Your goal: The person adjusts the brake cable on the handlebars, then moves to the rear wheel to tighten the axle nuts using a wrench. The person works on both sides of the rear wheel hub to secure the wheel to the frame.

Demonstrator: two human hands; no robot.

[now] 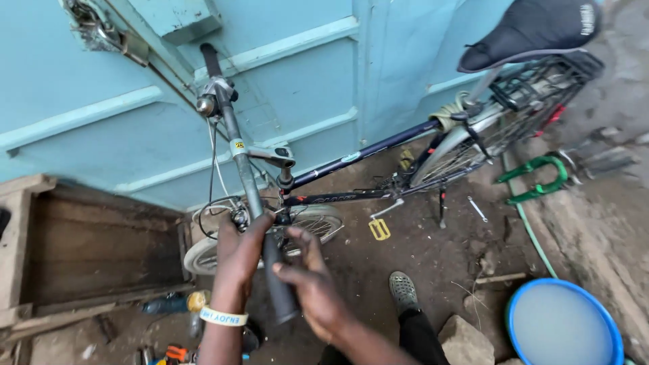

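While two hands [284, 270] grip one handlebar [243, 169], one bicycle [378, 169] stands.

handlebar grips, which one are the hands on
The near grip, nearest the camera: the left hand and right hand are at it. The far grip by the blue wall is untouched.

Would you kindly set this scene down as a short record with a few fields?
setting: dirt ground beside a pale blue metal wall
main object: dark blue bicycle with black saddle and rear rack, standing upright
left hand: wrapped around the grey handlebar by the brake lever
right hand: on the black rubber handlebar grip, fingers over it
foot: grey shoe on the ground
nearby: yellow pedal, silver spanner, green bicycle fork, blue round basin, wooden crate
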